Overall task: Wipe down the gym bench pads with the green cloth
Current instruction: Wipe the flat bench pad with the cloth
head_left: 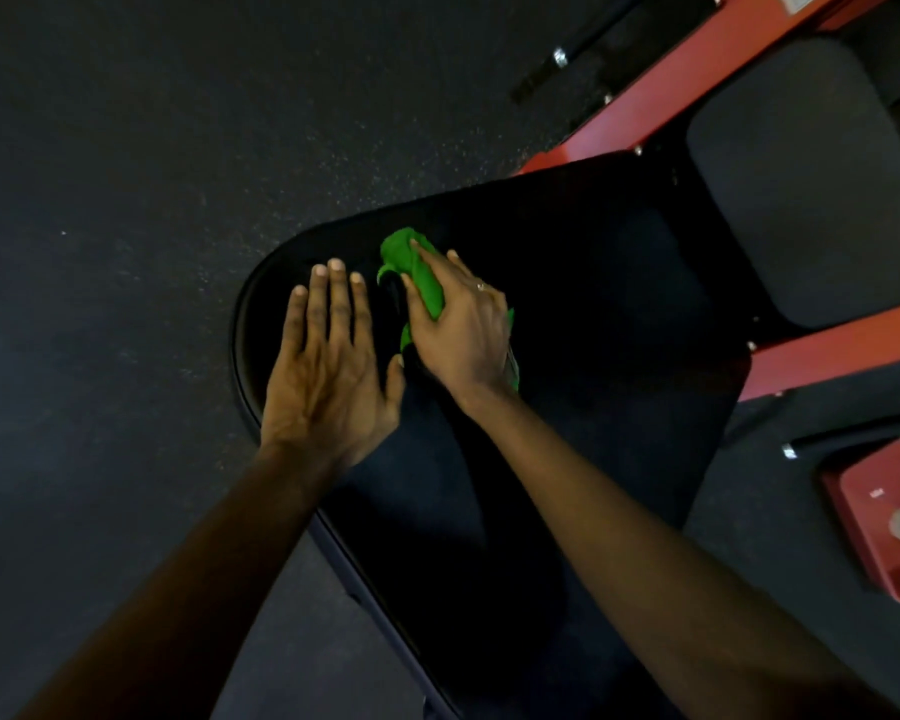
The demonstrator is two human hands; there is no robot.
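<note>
A black bench pad [567,314] with a rounded left end fills the middle of the head view. On it lies a bunched green cloth [422,272]. My right hand [458,330] lies over the cloth and presses it onto the pad, with a fold of cloth pinched between thumb and fingers. My left hand [328,366] rests flat on the pad just left of the cloth, fingers straight and spread. A second, greyer pad [801,184] lies further right.
The red steel frame [697,90] of the bench runs along the far side, and another red beam [842,350] runs under the right edge. A red foot plate [884,517] sits at the lower right. Dark speckled rubber floor [126,200] surrounds the bench.
</note>
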